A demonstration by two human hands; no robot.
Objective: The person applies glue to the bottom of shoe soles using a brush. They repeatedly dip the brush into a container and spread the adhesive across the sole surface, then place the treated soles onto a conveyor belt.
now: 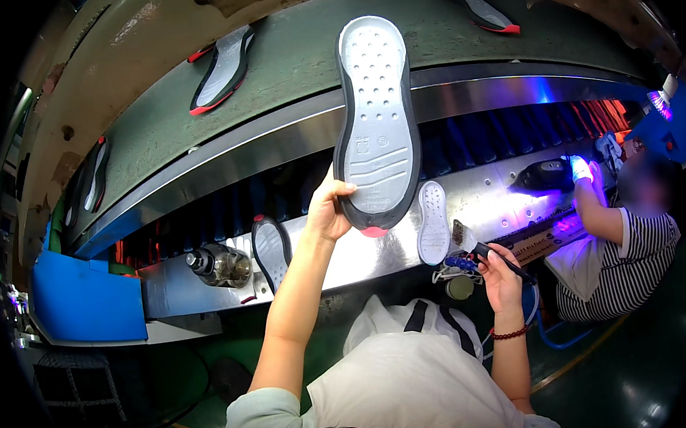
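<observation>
My left hand (328, 211) grips the heel end of a grey shoe sole with a black rim (375, 120) and holds it upright, tread side toward me, over the metal shelf (508, 182). My right hand (500, 273) is closed on a dark brush (482, 250) with its bristled tip pointing up-left, near the shelf's front edge. A smaller white sole (433, 222) and a black sole (270, 249) lie on the shelf between my hands' reach.
A green conveyor belt (293, 66) behind the shelf carries several soles (225, 67). A glass jar (221, 265) lies on the shelf at left. On the right, another person in a striped shirt (617, 262) handles a dark sole (545, 174) under violet light. Blue panel (86, 299) at left.
</observation>
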